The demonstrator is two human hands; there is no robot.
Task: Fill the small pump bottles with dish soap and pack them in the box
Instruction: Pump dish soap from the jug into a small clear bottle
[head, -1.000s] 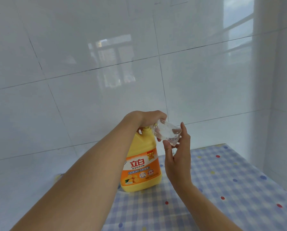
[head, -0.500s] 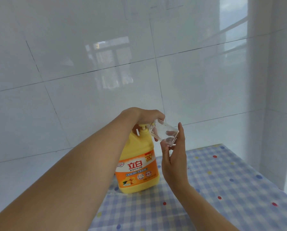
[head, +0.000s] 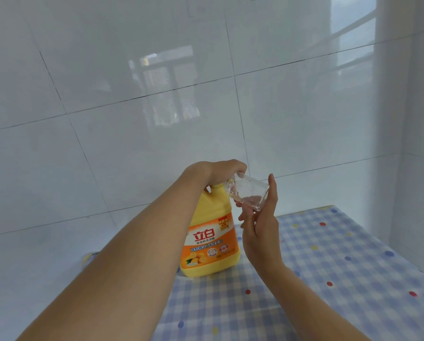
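Head view: left hand (head: 220, 172) clasped over soap jug (head: 209, 244); right hand (head: 261, 232) pinching near-empty small bottle (head: 249, 191)

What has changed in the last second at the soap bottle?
Nothing visibly moved; nothing was taken or let go. The left hand still curls over the top of the soap bottle, and the right hand still holds the small bottle tilted, its mouth by that top. Whether more soap went in is unclear.

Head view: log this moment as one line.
left hand: grips soap jug top | right hand: holds clear bottle tilted, mouth at jug top | jug: upright on tablecloth
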